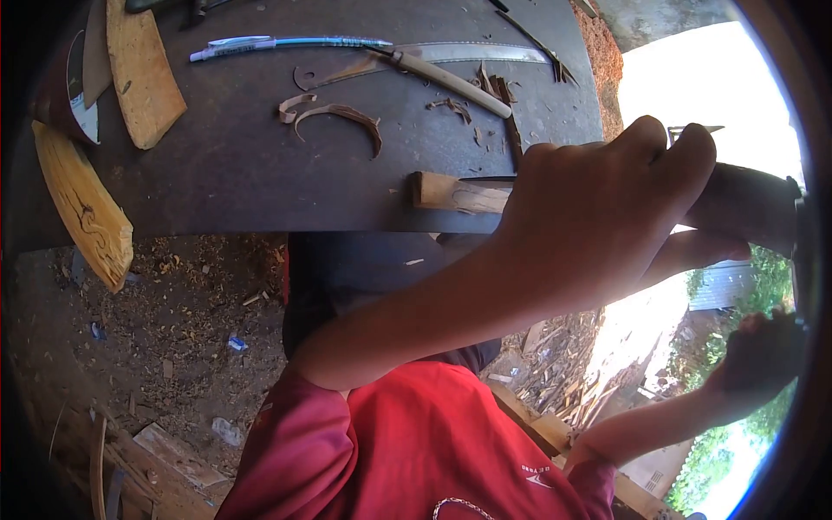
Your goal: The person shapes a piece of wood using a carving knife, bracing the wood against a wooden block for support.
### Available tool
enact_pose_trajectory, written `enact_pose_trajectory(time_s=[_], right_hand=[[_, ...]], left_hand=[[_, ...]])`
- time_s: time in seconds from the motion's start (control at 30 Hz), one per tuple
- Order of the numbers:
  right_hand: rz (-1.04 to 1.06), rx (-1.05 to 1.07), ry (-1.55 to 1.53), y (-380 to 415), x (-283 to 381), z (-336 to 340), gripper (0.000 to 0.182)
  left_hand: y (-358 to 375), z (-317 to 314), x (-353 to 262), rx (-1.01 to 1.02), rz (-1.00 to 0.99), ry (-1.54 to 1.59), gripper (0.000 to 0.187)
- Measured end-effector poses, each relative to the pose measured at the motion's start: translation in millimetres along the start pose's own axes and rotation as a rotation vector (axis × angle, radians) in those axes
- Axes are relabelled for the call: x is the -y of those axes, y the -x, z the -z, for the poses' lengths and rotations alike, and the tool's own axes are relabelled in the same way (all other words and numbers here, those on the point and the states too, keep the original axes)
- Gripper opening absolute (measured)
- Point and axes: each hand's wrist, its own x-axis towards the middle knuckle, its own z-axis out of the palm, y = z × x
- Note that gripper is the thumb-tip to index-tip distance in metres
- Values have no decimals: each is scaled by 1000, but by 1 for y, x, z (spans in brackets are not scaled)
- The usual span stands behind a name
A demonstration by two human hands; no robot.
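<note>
My left hand [607, 195] reaches across to the right, back up, with bent fingers and thumb closed about a dark, thick, curved piece [752, 204]. What this piece is, I cannot make out. My right hand [763, 351] is at the far right, in shadow, fingers curled against something dark at the view's edge. Beneath my left wrist, a wooden block [459, 192] lies at the table's edge with a thin dark strip along it. Beyond it lie a wooden-handled tool [451, 82], a long metal blade [494, 54] and a pen [290, 43].
Curled shavings [347, 117] lie on the dark table [217, 173]. Pieces of wood [143, 82] stand at its left, one pale slab [87, 208] jutting past the edge. Litter and wood chips cover the ground [191, 321]. Planks [546, 429] lie lower right, with bright greenery beyond.
</note>
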Motion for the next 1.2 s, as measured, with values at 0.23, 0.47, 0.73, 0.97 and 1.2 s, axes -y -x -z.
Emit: enact_pose_trajectory(time_s=[0.23, 0.47, 0.73, 0.97, 1.2], right_hand=[[275, 337, -155, -61, 85, -43, 28], [499, -72, -722, -69, 100, -56, 18], [383, 257, -129, -66, 89, -19, 16], [337, 137, -758, -60, 80, -46, 14], [401, 11, -282, -60, 76, -51, 21]], left_hand=[[0, -12, 1, -9, 63, -22, 69], [-1, -7, 0, 22, 58, -44, 65], [4, -11, -4, -13, 25, -23, 63], [2, -7, -2, 47, 40, 1, 66], [2, -3, -1, 56, 37, 11, 69]])
